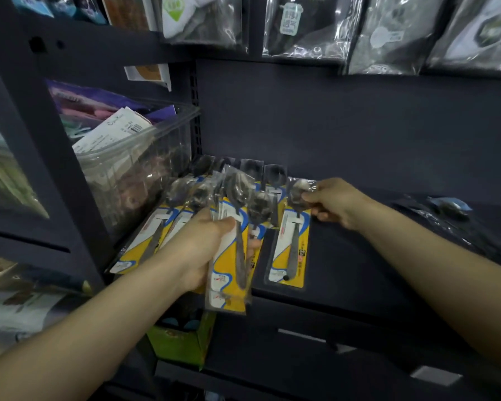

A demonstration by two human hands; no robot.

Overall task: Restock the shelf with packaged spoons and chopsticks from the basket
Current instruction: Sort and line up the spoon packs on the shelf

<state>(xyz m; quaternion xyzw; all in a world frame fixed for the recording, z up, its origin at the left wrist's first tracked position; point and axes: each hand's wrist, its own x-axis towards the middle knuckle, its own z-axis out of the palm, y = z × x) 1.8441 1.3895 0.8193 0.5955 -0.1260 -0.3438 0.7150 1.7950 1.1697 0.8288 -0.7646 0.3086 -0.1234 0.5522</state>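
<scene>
Spoons in yellow-and-white card packs (185,227) lie in a fanned row on the dark shelf (359,250), bowls pointing to the back panel, and we have both hands among them. Our left hand (206,247) grips a small stack of packs (229,273), thumb across the top card and fingers curled under the far edge; the stack juts out past the shelf's front lip, tilted toward us. Our right hand (333,204) pinches the bowl end of a single pack (291,241), thumb and forefinger closed on the clear wrap, while that pack lies flat on the shelf, just right of the row and apart from the held stack. Left of the row stands a clear bin (133,169) full of mixed packets. A crumpled clear wrapper (446,212) lies on the shelf well to the right. Bagged goods (301,24) hang above, and a green box (180,340) sits lower down under the held stack. We cannot see the basket or any chopsticks
</scene>
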